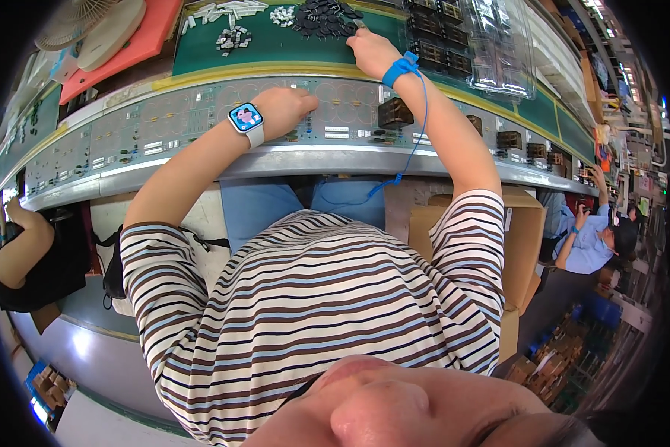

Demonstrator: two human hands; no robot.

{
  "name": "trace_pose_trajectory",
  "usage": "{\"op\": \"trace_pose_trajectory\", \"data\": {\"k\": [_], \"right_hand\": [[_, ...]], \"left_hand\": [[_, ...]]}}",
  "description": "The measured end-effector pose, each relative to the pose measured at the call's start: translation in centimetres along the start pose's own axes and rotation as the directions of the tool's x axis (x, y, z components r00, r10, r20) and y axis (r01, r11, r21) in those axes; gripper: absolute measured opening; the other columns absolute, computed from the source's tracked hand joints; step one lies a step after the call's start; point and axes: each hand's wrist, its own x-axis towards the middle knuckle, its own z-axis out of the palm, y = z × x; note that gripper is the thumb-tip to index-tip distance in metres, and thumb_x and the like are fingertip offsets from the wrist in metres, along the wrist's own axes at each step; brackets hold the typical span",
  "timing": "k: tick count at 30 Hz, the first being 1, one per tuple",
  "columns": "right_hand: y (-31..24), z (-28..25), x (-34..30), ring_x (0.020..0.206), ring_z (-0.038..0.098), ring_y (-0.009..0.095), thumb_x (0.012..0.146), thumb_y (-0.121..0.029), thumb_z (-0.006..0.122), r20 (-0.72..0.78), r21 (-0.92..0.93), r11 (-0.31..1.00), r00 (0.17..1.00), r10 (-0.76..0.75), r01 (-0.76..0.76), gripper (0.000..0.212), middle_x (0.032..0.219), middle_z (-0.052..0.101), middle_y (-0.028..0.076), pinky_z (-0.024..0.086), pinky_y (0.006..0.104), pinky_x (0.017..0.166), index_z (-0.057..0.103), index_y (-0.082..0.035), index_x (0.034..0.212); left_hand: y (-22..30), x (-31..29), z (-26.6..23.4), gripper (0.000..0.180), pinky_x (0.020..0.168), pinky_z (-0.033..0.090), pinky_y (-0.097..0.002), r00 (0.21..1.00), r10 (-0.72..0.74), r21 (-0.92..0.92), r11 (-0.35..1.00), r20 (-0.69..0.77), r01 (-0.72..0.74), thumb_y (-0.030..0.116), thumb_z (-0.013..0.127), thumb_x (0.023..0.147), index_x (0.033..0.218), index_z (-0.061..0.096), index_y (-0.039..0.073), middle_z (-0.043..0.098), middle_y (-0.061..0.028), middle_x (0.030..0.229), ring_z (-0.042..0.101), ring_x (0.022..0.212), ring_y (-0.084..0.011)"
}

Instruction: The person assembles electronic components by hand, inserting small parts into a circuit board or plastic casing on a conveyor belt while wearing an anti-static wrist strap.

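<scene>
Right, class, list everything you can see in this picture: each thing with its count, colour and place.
Pile of small black parts: one heap, black, on the green mat at the top.
Small white parts: many, white, left of the black pile.
Green mat: one, green, behind the conveyor.
Circuit boards: a row, pale grey, along the conveyor.
Clear plastic trays: a stack, clear, top right.
Fan: one, white, top left.
Cardboard box: one, brown, right of the person.
Co-workers: one at the left edge, one in blue at right.
Smartwatch: one, white strap, left wrist.
Wrist strap: one, blue with cord, right wrist.
Left hand: resting on the boards.
Right hand: at the black pile's edge.
</scene>
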Motion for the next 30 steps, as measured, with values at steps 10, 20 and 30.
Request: {"op": "trace_pose_trajectory", "data": {"k": [10,20,30], "right_hand": [[0.2,-2.1,-0.6,0.085,0.054,0.031,0.073,-0.01,0.056,0.049,0.245,0.966,0.996,0.072,-0.082,0.013,0.087,0.057,0.015,0.044,0.0379,0.077,0.062,-0.006,0.084],[-8.7,-5.4,-6.1,0.082,0.055,0.028,0.076,-0.009,0.056,-0.09,0.542,0.815,0.978,-0.186,0.205,0.015,0.089,0.056,0.012,0.045,0.0349,0.072,0.059,-0.003,0.09],[-11.1,-3.3,-5.6,0.083,0.055,0.027,0.077,-0.014,0.056,-0.063,0.495,0.836,0.969,-0.238,0.238,0.014,0.084,0.059,0.009,0.042,0.0369,0.076,0.059,-0.006,0.088]], "left_hand": [[-3.2,0.8,-2.3,0.022,0.071,0.047,-0.0364,0.991,-0.048,-0.139,0.99,-0.125,0.031,0.015,0.056,0.079,0.1,0.062,0.012,0.061,-0.0109,0.085,0.058,0.078,-0.0291],[-19.7,-1.6,-7.2,0.026,0.072,0.05,-0.0441,0.583,-0.629,0.355,0.463,-0.514,0.812,0.015,0.038,0.085,0.096,0.059,0.006,0.056,-0.015,0.103,0.058,0.092,-0.0325],[-19.6,-1.5,-6.8,0.025,0.076,0.047,-0.0453,0.562,-0.688,0.349,0.442,-0.459,0.826,0.017,0.04,0.084,0.102,0.054,0.006,0.058,-0.0185,0.101,0.058,0.09,-0.0354]]}}
